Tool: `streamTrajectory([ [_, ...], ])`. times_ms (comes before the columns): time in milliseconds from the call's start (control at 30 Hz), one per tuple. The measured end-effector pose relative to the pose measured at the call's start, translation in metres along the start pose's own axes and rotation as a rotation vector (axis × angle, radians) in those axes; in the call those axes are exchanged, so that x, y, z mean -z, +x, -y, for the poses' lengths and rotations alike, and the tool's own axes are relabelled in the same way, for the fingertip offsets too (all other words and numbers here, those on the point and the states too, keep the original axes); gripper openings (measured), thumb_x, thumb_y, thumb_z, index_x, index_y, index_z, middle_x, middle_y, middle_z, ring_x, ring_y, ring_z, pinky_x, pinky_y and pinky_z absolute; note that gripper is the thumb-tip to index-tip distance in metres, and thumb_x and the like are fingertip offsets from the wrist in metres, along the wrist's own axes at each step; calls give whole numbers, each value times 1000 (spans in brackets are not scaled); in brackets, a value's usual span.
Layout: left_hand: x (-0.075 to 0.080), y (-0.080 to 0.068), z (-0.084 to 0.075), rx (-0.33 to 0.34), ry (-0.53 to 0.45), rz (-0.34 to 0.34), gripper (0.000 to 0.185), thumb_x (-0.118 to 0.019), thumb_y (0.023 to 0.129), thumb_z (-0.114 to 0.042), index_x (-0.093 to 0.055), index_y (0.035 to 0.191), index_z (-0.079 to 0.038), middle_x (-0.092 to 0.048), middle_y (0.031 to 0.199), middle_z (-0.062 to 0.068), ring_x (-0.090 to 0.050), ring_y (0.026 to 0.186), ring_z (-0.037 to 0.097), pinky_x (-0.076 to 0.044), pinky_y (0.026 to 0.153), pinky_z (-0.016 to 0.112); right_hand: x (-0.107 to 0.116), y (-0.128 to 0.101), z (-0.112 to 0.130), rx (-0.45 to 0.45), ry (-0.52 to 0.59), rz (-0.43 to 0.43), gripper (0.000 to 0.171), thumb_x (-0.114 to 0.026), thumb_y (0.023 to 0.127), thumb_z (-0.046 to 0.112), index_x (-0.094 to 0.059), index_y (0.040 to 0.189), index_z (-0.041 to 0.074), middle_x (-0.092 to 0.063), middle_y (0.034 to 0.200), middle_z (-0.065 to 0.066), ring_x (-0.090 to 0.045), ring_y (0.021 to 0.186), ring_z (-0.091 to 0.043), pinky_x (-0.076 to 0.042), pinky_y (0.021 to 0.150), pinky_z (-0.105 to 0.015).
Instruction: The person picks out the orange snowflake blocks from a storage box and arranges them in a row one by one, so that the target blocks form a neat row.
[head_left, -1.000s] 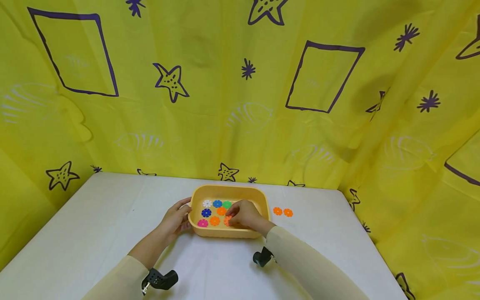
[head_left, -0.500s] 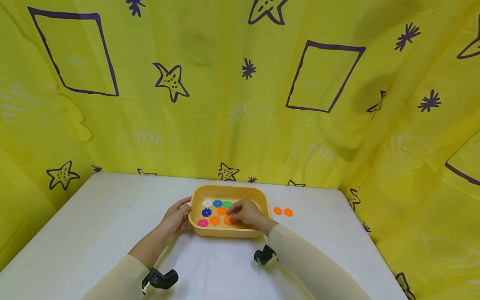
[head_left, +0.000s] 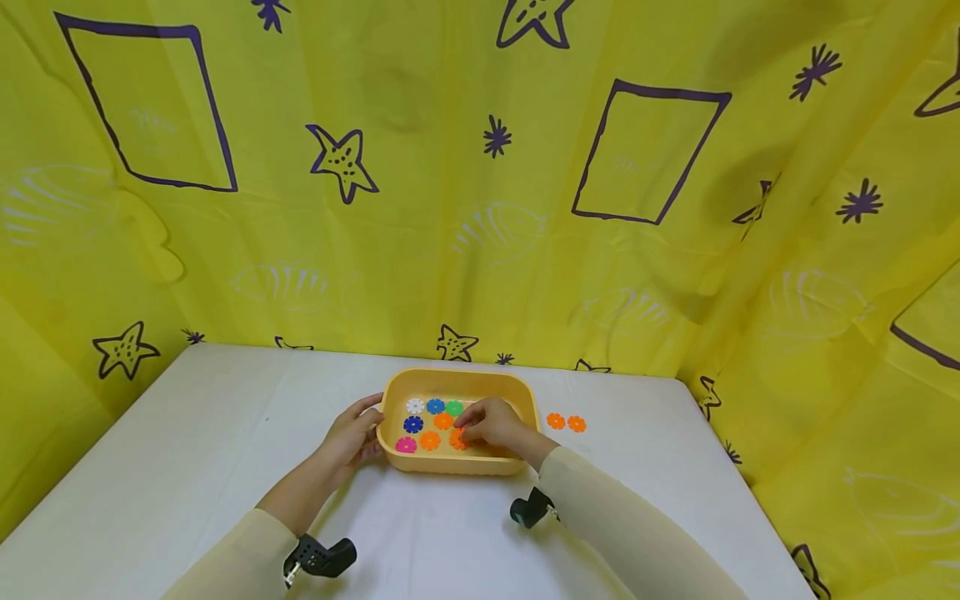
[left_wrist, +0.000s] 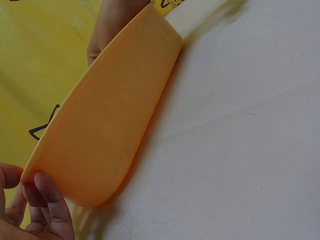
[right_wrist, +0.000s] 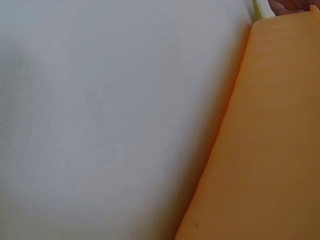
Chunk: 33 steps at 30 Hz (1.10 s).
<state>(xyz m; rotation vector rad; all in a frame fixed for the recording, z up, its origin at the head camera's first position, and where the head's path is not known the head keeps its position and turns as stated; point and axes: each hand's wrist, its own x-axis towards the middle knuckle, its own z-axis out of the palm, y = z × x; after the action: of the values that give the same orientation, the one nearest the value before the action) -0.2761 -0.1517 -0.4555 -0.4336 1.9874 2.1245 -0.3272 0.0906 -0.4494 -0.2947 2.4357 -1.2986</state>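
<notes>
In the head view, a yellow plastic basin stands on the table. My left hand holds its left rim; the left wrist view shows the thumb and fingers pinching the edge. My right hand reaches into the basin, its fingers curled at an orange snowflake disc, which they partly cover. Other notched discs lie flat around it: white, blue, green, dark blue, pink and two orange, one nearer. The right wrist view shows only the basin's outer wall beside the cloth.
Two orange discs lie on the white-covered table just right of the basin. A yellow curtain with starfish drawings hangs behind the table and along its sides. Dark wrist cameras sit on both forearms.
The orange disc at my right fingers has shifted slightly right and away from me, and more of it shows. My left hand and the basin stay nearly still.
</notes>
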Motion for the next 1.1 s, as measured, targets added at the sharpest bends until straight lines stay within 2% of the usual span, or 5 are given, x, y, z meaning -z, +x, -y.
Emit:
streamTrajectory([
  [433, 0, 1, 0, 5, -3, -5, 53, -46, 96, -12, -38, 149, -13, -50, 94, 6, -48, 66, 12, -45, 61, 22, 4, 0, -3, 1, 7, 15, 18, -72, 84, 0, -75, 102, 0, -70, 91, -6, -59, 70, -11, -54, 68, -22],
  [833, 0, 1, 1, 15, 8, -10, 54, -46, 95, -13, -39, 148, -14, -50, 96, 6, -49, 68, 11, -45, 60, 21, 8, -1, -6, -32, 86, 46, 19, -71, 86, 1, -73, 105, 0, -70, 88, -5, -63, 69, -13, -57, 68, -25],
  [1100, -1, 2, 1, 10, -2, -11, 54, -46, 95, -12, -38, 149, -13, -49, 97, 7, -49, 67, 12, -46, 61, 22, 15, -11, 1, -29, 163, 71, 22, -67, 88, -2, -69, 109, -6, -69, 90, -10, -65, 70, -14, -59, 71, -31],
])
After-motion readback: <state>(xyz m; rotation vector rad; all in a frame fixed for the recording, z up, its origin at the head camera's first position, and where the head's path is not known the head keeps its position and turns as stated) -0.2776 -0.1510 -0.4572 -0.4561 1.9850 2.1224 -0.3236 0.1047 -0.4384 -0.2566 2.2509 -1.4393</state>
